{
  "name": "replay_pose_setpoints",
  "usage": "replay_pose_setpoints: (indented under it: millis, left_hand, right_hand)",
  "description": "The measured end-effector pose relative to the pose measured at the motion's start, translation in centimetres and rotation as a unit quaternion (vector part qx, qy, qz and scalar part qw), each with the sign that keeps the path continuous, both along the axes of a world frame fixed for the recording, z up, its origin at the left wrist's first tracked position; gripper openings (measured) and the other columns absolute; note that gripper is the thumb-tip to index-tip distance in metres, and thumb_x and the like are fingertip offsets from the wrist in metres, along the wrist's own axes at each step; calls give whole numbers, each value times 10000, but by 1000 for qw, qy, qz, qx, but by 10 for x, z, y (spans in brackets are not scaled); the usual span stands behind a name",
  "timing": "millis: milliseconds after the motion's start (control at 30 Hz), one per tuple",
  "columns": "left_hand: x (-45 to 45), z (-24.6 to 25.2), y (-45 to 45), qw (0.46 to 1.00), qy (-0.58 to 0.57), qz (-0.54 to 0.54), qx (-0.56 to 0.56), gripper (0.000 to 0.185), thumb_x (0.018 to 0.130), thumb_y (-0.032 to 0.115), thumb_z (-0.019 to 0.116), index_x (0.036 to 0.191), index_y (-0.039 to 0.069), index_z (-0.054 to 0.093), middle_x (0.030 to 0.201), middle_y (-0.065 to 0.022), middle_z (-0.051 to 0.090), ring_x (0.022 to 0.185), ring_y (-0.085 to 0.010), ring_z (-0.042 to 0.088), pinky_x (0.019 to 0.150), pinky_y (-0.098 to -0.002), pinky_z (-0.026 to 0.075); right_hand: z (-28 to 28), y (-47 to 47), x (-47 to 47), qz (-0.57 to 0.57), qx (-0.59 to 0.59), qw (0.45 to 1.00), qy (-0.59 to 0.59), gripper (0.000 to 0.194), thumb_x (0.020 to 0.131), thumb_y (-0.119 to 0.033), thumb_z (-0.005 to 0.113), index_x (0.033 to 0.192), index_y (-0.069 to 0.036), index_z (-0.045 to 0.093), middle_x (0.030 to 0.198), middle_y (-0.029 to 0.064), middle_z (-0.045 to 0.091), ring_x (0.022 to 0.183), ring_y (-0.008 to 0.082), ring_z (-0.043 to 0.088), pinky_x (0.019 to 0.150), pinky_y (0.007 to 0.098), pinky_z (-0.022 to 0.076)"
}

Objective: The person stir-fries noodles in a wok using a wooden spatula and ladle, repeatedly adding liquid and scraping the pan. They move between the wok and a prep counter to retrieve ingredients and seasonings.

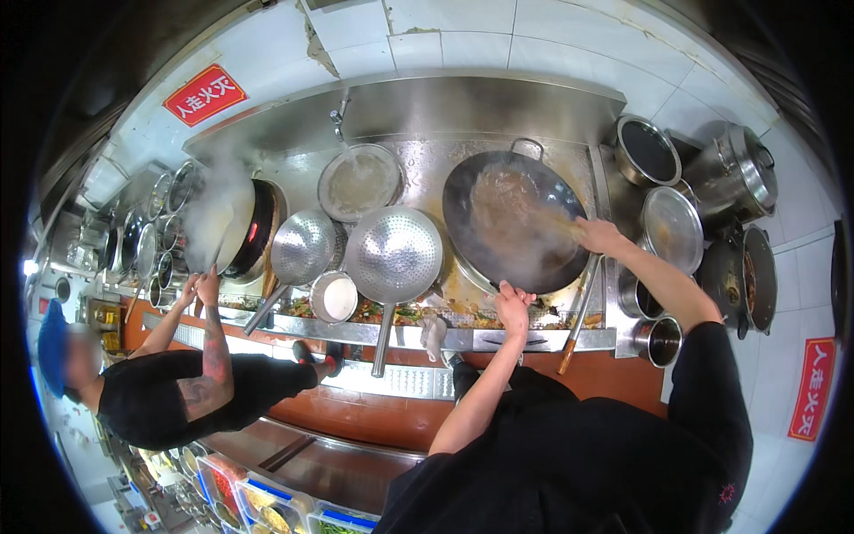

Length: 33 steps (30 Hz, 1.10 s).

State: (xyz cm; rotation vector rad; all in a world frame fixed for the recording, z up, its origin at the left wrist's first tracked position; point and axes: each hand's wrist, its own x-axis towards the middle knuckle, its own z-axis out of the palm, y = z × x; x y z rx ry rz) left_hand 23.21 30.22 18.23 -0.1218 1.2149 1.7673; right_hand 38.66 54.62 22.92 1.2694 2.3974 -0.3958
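Note:
Steam rises from a dark iron wok point(460, 220) in front of me, with brownish, bubbling liquid point(500, 193) inside. My right hand point(598, 237) grips a straw-coloured wok brush point(560, 223), blurred by motion, whose far end is over the liquid. At the wok's near rim, my left hand point(512, 304) is closed around what looks like its handle, mostly hidden by the fingers. A long tool with a wooden handle point(567, 354) leans across the stove's front edge, just below my right hand. A crumpled grey cloth point(433, 337) hangs over that edge, left of my left hand.
Left of the wok stand two perforated strainers point(393, 250) point(303, 247), a white-filled pot point(334, 298) and a basin point(360, 183) under a running tap point(337, 120). A co-worker point(167, 394) tilts a steaming wok point(220, 233) over a glowing burner. Metal pots point(647, 150) crowd the right.

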Motion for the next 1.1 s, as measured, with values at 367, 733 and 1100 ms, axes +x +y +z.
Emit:
replay_pose_setpoints:
  millis: [367, 733, 1100]
  left_hand:
    - [-2, 3, -1, 1000, 7, -18, -2, 481, 1087, 352, 357, 676, 103, 358, 592, -22, 413, 499, -157, 426, 605, -360, 543]
    - [-3, 6, 0, 1000, -10, 4, -3, 525, 1097, 366, 368, 668, 66, 382, 592, -48, 435, 493, -170, 430, 606, -377, 556]
    - [-1, 4, 0, 1000, -3, -2, 13, 516, 1101, 357, 349, 666, 80, 372, 588, -32, 409, 503, -162, 420, 585, -370, 527]
  right_hand:
    - [-10, -71, 1, -92, -312, 931, 166, 542, 947, -424, 657, 1366, -112, 511, 958, 130, 662, 704, 196, 646, 620, 335, 520]
    - [-50, 48, -51, 210, 75, 950, 220, 410, 934, -435, 607, 1243, -167, 627, 1122, 192, 709, 1056, 389, 665, 903, 473, 537]
    - [63, -20, 37, -196, -443, 874, 34, 503, 925, -344, 666, 1367, -155, 515, 916, 50, 623, 450, 98, 479, 374, 235, 354]
